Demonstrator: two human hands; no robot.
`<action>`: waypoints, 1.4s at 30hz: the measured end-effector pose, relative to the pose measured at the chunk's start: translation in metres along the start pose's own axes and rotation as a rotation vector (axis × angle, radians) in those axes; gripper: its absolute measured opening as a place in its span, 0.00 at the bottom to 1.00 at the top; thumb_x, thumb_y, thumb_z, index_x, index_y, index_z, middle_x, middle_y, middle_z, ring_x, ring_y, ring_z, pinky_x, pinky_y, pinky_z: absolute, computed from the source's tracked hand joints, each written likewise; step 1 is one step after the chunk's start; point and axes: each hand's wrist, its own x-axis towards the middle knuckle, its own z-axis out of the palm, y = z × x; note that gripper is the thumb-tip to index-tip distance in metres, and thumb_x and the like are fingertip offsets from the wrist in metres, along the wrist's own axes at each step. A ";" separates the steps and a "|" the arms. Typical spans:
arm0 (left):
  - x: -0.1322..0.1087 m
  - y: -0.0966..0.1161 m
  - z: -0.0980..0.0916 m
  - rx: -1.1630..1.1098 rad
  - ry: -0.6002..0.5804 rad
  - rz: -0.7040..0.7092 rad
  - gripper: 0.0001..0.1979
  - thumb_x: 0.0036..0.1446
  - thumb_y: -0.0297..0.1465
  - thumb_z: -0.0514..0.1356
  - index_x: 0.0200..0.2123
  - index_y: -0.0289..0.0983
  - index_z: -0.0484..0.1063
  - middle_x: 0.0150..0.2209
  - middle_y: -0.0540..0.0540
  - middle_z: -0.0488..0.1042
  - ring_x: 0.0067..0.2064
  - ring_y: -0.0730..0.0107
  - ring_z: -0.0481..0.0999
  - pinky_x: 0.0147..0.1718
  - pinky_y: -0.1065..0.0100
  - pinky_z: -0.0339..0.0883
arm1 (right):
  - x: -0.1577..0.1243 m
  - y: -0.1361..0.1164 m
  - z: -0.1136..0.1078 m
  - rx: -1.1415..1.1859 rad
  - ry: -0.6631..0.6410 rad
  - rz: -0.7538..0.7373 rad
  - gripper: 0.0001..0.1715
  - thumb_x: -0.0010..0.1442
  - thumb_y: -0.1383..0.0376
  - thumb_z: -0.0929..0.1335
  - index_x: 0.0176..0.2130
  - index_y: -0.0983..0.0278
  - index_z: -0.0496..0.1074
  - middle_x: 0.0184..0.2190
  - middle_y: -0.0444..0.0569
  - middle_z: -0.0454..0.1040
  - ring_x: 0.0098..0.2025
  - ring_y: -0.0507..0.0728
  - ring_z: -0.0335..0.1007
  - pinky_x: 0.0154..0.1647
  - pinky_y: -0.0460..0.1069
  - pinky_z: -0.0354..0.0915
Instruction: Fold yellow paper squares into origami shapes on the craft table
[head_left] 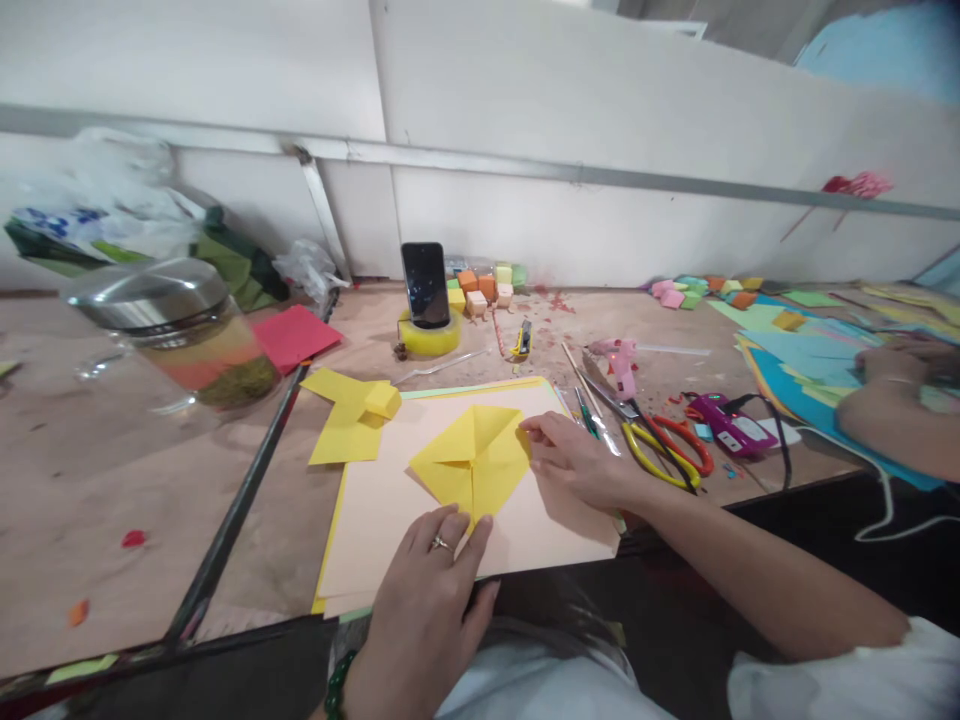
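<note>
Left hand (431, 590), lower centre of the frame: fingers slightly spread and loosely bent, fingertips resting at the near corner of the yellow folded sheet (499, 455); thumb apart from the fingers. No closed grip is visible.

Right hand (581, 460), right of centre: fingers partly bent, tips at the sheet's right corner. Whether thumb and fingers pinch the paper cannot be told.

The yellow folded sheet lies at centre frame, on a paper stack (375, 540) at the table's near edge. Its flaps meet at a middle seam.

Caution: uneven fingertip pressure could shift a flap and set a crease off line. The loose stack could slide at the table edge if the wrists push against it.

Beyond, right of centre, lie scissors (621, 407) and a pink glue gun (619, 368) showing a red light. If the gun is hot, a stray right forearm could be burned.

Upper centre: a phone (425, 285) leans upright at a yellow tape roll (429, 338); a knock could topple it.
</note>
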 end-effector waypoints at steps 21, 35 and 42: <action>-0.009 -0.001 0.004 0.018 0.116 0.019 0.13 0.55 0.26 0.55 0.45 0.36 0.69 0.46 0.38 0.77 0.49 0.52 0.76 0.43 0.53 0.75 | -0.002 -0.034 0.000 -0.386 0.249 -0.035 0.07 0.56 0.70 0.66 0.38 0.63 0.68 0.33 0.50 0.72 0.37 0.58 0.67 0.38 0.51 0.58; -0.009 -0.001 -0.004 -0.014 0.036 0.009 0.15 0.54 0.26 0.57 0.47 0.36 0.68 0.49 0.37 0.76 0.51 0.52 0.76 0.45 0.52 0.75 | 0.004 -0.023 -0.019 -0.352 -0.055 -0.144 0.24 0.47 0.80 0.64 0.44 0.64 0.68 0.46 0.54 0.71 0.49 0.61 0.67 0.46 0.55 0.67; -0.009 -0.005 -0.004 -0.082 0.025 -0.026 0.09 0.56 0.27 0.56 0.41 0.39 0.68 0.48 0.41 0.76 0.52 0.55 0.75 0.49 0.52 0.72 | 0.011 -0.007 -0.007 -0.595 0.144 -0.534 0.23 0.58 0.81 0.59 0.46 0.63 0.70 0.53 0.56 0.70 0.56 0.62 0.63 0.55 0.58 0.63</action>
